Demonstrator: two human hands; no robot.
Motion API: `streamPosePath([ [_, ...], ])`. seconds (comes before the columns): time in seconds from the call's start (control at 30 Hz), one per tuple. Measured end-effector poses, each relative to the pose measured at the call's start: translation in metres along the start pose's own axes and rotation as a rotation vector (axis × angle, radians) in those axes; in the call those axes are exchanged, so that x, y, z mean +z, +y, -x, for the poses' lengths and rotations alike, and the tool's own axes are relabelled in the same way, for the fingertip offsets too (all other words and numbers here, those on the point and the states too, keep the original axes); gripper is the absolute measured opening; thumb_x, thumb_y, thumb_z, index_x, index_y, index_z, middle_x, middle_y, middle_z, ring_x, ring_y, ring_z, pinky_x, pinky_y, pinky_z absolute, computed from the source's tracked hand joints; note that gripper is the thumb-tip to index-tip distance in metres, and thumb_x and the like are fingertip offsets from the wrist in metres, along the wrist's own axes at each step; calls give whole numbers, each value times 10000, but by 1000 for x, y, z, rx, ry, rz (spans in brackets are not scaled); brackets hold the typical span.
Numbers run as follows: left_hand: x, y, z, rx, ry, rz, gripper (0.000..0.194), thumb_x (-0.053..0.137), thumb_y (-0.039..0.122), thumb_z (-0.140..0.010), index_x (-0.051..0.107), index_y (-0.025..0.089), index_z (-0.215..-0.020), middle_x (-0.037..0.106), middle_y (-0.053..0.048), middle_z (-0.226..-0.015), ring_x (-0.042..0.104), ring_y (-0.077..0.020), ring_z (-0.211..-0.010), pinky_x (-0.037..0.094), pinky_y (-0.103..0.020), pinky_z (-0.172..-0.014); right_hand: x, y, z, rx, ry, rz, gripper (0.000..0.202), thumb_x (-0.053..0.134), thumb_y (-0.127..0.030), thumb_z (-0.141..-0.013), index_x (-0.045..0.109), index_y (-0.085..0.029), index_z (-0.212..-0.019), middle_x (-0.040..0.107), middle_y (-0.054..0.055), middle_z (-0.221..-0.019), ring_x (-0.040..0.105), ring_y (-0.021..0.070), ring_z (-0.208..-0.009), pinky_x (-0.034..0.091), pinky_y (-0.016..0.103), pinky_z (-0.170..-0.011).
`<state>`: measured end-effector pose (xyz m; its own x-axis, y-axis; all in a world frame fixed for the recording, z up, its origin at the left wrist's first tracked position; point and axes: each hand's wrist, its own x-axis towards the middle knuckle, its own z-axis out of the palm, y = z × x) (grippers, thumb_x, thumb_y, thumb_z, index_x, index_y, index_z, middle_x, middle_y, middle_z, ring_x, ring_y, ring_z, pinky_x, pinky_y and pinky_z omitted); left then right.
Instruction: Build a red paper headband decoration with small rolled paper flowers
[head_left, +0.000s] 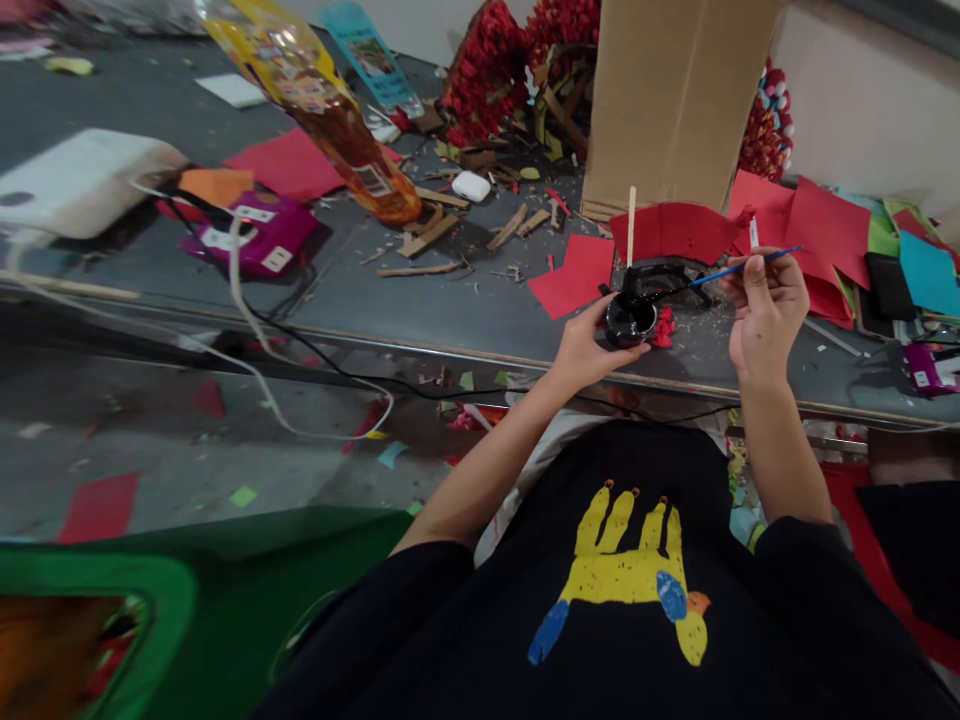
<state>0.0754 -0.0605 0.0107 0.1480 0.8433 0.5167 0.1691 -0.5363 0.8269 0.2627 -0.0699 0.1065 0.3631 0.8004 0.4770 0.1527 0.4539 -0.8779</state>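
My left hand (586, 350) is wrapped round a small round cup (630, 322) of black paint near the table's front edge. In my right hand (765, 310) is a thin blue paintbrush (739, 268), pinched between the fingers, its dark tip reaching over the cup. A wooden stick (631, 225) stands upright at the cup's back side. Behind the cup lies a black curved piece (679, 272). Small red crumpled bits (664, 327) sit just right of the cup, and a red paper sheet (577, 275) is to its left.
A tilted bottle (322, 110) of brown liquid, a purple power strip (259, 235) and cardboard scraps (431, 235) are on the left. Behind stands a tall cardboard piece (675, 100). Cables (360, 378) run along the front edge (480, 360). Red papers (829, 230) lie right.
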Motion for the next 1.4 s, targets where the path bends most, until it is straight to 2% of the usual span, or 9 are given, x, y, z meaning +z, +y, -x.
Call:
streamPosePath([
  [0.17, 1, -1, 0, 4, 6, 1, 691, 788, 485, -596, 571, 121, -1140, 693, -83, -940, 665, -204, -842, 552, -330, -769, 4, -20, 2, -115, 24, 18, 183, 613, -422, -824, 564, -252, -871, 671, -36, -803, 688, 133, -777, 588, 303, -706],
  [0.33, 3, -4, 0, 12, 37, -8, 703, 789, 508, -582, 579, 131, -1137, 695, -81, -926, 662, -201, -818, 553, -331, -749, 4, -34, 3, -237, -9, 111, 148, 605, -408, -844, 566, -276, -900, 679, -31, -818, 692, 146, -762, 595, 309, -675],
  [0.47, 3, -3, 0, 17, 34, 1, 708, 784, 511, -589, 576, 133, -1151, 696, -86, -950, 660, -199, -830, 548, -327, -759, 2, -42, 6, -232, -50, 216, 182, 540, -466, -873, 565, -317, -974, 684, -4, -881, 691, 177, -860, 602, 336, -739],
  [0.6, 3, -1, -1, 5, 29, 11, 693, 784, 503, -591, 585, 131, -1142, 698, -88, -947, 661, -207, -835, 549, -330, -756, 2, -50, 9, -184, -122, 207, 254, 493, -511, -884, 550, -323, -1045, 680, 10, -949, 680, 207, -946, 600, 373, -793],
  [0.77, 3, -1, -2, 8, 37, 13, 691, 791, 486, -584, 588, 124, -1137, 699, -92, -945, 664, -208, -831, 551, -323, -744, 8, -61, 11, -303, -65, 164, 171, 571, -441, -864, 560, -286, -937, 664, -6, -856, 693, 175, -836, 602, 329, -733],
  [0.9, 3, -2, -2, 19, 49, -2, 690, 793, 489, -580, 591, 127, -1132, 700, -94, -957, 663, -204, -830, 550, -314, -733, 12, -64, 10, -341, -27, 219, 114, 571, -398, -871, 569, -291, -911, 664, -16, -825, 695, 172, -811, 602, 329, -719],
  [1.07, 4, -4, -1, 24, 55, -21, 702, 793, 498, -577, 591, 126, -1137, 701, -93, -945, 661, -201, -817, 547, -308, -721, 12, -63, 8, -400, -39, 131, 39, 584, -288, -870, 591, -266, -900, 674, -33, -799, 691, 141, -750, 596, 306, -690],
  [1.27, 4, -5, -1, 30, 47, -6, 693, 782, 505, -593, 584, 143, -1148, 698, -85, -966, 663, -203, -837, 547, -313, -743, 11, -66, 10, -361, -43, 192, 78, 576, -337, -871, 583, -271, -911, 666, -34, -812, 699, 145, -790, 601, 309, -722],
  [1.4, 4, -3, -2, 34, 57, -6, 694, 786, 500, -588, 585, 143, -1148, 700, -82, -959, 661, -202, -832, 546, -316, -743, 12, -65, 9, -376, -51, 146, 50, 582, -304, -869, 594, -268, -902, 677, -40, -804, 700, 137, -775, 603, 290, -698],
])
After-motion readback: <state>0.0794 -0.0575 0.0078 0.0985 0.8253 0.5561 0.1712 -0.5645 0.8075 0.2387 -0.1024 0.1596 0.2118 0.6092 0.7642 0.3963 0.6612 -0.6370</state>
